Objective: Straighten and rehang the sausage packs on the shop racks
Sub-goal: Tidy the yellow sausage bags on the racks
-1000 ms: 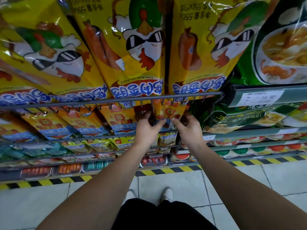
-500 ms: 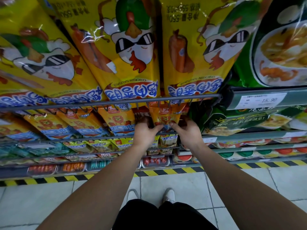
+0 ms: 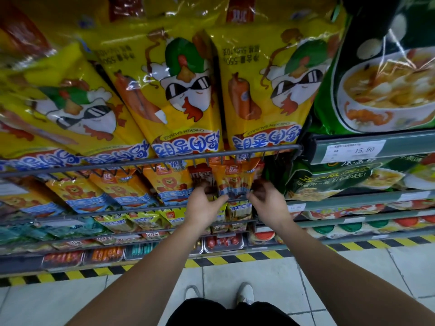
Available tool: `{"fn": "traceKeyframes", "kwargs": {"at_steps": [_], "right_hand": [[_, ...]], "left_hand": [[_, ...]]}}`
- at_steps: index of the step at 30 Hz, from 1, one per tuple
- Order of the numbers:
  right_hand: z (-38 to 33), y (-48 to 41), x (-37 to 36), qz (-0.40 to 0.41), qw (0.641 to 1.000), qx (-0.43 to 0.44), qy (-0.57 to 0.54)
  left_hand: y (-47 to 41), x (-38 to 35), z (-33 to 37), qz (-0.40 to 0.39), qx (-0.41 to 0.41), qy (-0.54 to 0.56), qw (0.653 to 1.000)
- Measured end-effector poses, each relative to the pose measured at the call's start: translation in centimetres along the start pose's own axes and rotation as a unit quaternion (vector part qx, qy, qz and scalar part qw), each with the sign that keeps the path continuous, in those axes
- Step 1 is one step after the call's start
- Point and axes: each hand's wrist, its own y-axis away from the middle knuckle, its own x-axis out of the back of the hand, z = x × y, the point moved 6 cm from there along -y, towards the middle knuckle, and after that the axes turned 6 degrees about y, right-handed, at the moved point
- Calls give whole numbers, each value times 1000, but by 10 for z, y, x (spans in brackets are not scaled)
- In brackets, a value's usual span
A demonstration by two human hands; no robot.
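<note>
Sausage pack (image 3: 235, 178): orange with a lion print, it hangs from a hook at the right end of the grey rail (image 3: 117, 164), second row down. Its lower end is between the two hands.
Left hand (image 3: 203, 205): reaches up to the pack's lower left corner. The thumb lies across the front of the bottom edge and the other fingers (image 3: 203, 188) are curled at the left side, so the hand pinches the pack.
Right hand (image 3: 269, 201): at the lower right corner, slightly blurred. Its fingers (image 3: 255, 196) are curled in and grip that corner.
Brown pack (image 3: 200, 177): hangs just left of the held pack, partly behind the left hand.
Lion packs (image 3: 169, 184): more orange ones in a row to the left on the same rail, tilted and overlapping.
Chicken packs (image 3: 179, 95): big yellow bags in the row above, their printed ends resting just over the rail.
Green bags (image 3: 386, 74): right of the yellow ones, with a soup bowl picture.
Price tag (image 3: 355, 150): on the shelf strip at right, reading 15.90.
Small packs (image 3: 146, 218): yellow-green, on the next rail down.
Trays (image 3: 223, 241): red sausages on the bottom shelf.
Floor (image 3: 259, 278): pale tiles with a yellow and black stripe (image 3: 235, 258) along the shelf foot.
Shoes (image 3: 244, 292): white, near the bottom edge.
</note>
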Motion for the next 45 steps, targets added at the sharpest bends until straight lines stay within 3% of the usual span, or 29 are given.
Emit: {"fn": "traceKeyframes", "kwargs": {"at_steps": [8,18,22,25,29,37,45], "right_hand": [[-41,47,31,125,984,114,-54],[-142,107,130,318,890,290,-150],[-165,105,170,359,878,287,-131],[-175,95,188,345,898,252,-104],[-190,83,190,269,935,225,-58],[-192,69,196,232,949,213,-9],[-189,72,196,198,950,228,-81]], "left_hand": [[45,36,54,23,-143,2,990],[121,81,145,96,-323,68,939],[130,96,178,120,-357,71,924],[132,98,193,114,-362,69,923],[131,92,202,107,-352,36,929],[127,86,208,106,-324,21,940],[125,89,207,97,-332,70,936]]}}
